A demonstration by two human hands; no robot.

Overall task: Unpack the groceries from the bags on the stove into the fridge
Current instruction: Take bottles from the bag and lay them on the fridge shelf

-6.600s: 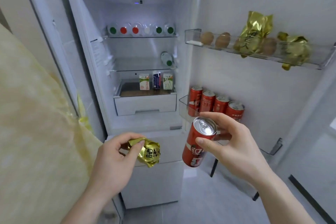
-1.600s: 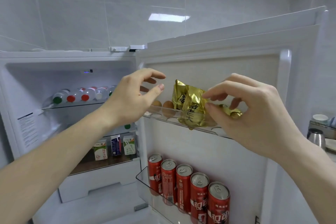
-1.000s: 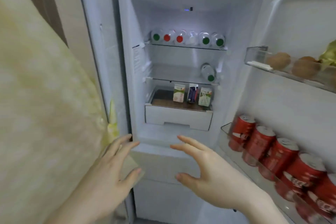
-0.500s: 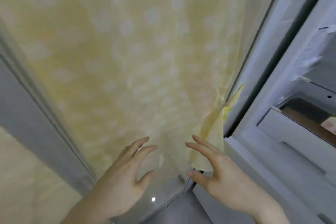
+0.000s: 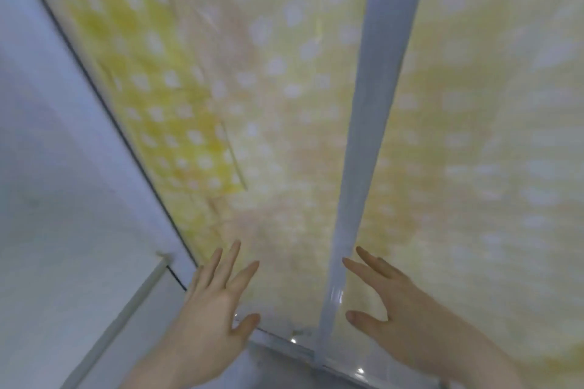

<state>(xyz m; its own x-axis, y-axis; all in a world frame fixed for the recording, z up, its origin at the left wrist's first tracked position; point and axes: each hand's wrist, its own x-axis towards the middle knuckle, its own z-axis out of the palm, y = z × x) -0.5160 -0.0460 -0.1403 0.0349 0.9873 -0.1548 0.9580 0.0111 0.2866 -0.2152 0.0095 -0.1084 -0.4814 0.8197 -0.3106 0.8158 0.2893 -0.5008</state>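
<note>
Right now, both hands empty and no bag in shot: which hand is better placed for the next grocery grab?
No clear winner. The left hand and right hand are both open, empty and level, fingers spread, in front of the yellow dotted curtain. The frame is blurred and shows no bags, stove or fridge, so reach cannot be judged.

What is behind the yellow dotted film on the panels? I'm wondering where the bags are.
Nothing shows through the yellow dotted film; it hides whatever lies behind. Both hands, left hand and right hand, are empty.

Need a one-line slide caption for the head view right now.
Both hands, left and right, open and empty before a yellow dotted curtain.
</note>
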